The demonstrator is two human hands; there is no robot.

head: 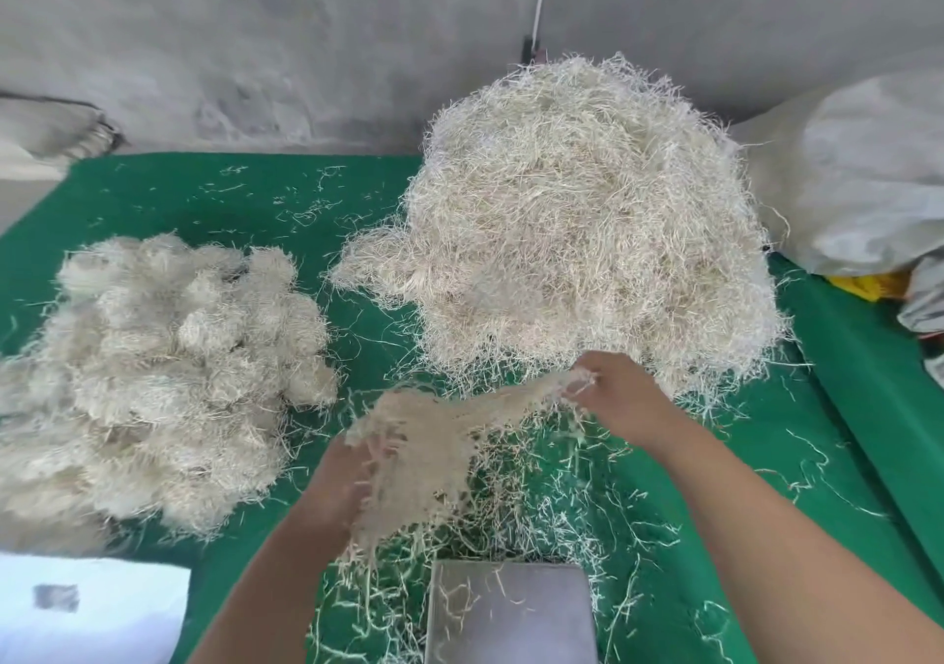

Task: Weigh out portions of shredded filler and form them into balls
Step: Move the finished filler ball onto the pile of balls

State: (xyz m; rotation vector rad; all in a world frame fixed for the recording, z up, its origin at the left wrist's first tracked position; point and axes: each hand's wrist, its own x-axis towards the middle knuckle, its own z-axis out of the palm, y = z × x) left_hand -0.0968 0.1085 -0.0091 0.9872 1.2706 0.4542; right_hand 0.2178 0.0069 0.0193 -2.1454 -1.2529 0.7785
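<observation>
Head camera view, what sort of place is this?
Probably a small handcraft or packing workshop, not a home kitchen. A green-covered table holds a big filler heap and a pile of finished balls, a metal scale sits at the near edge, and the wall is bare concrete.

Small workshop, bare concrete wall (255,40), green-covered worktable (204,193), woven sacks (858,173) (bulk filler) alongside

Two bare forearms, no sleeves or gloves.
</observation>
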